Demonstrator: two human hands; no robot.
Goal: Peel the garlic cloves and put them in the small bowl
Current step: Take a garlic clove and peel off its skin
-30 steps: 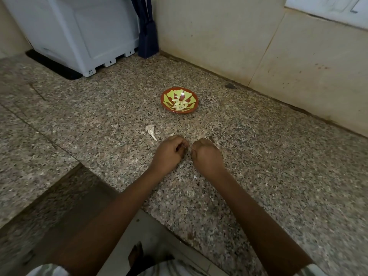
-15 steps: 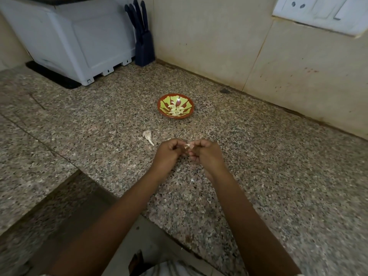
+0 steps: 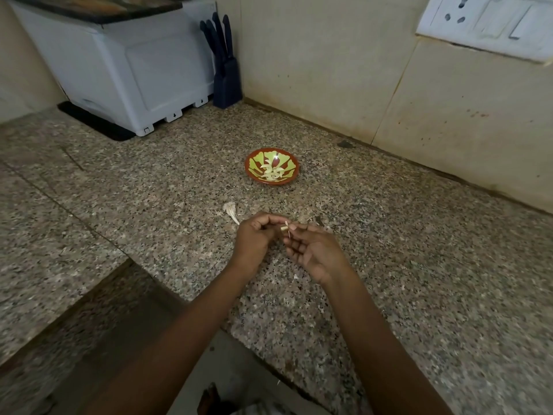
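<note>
Both hands raised over counter (image 3: 419, 265): left hand (image 3: 254, 239) and right hand (image 3: 314, 250) pinch garlic clove (image 3: 284, 228) (fingertip grip).

Speckled granite table (image 3: 389, 265), brown and grey, running into a corner. Small red bowl (image 3: 291, 178) with a green pattern sitting out toward the back wall, pale peeled garlic cloves (image 3: 272, 172) inside. Scrap of garlic skin (image 3: 231, 211) lying nearer the front, well apart from the bowl. Tiny white fleck (image 3: 295, 277) closer still. Back left: white appliance (image 3: 125, 70) on a black mat (image 3: 92, 124), dark knife block (image 3: 227, 82) just beside it in the corner.
</note>
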